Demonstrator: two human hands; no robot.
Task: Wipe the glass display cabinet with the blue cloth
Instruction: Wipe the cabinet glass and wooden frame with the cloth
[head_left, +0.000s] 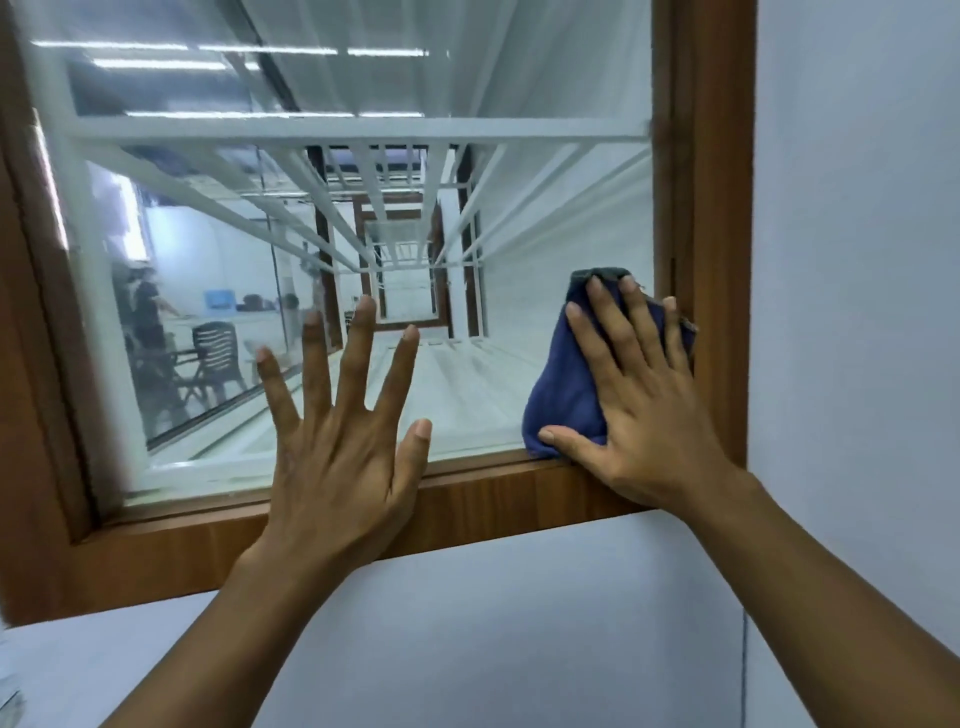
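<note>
2 bare forearms reaching up, left hand (337, 441) splayed flat on glass display cabinet (363, 208), right hand (639, 400) fingers spread, pressing blue cloth (566, 395) into lower right corner

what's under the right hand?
The right hand presses the blue cloth flat on the glass, in the lower right corner by the wooden frame. Cloth shows left of and above the hand; the rest, and the glass behind it, are covered.

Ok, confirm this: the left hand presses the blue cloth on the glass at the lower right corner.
Wrong hand. In the head view the right hand presses the blue cloth on the glass at the lower right corner.
</note>
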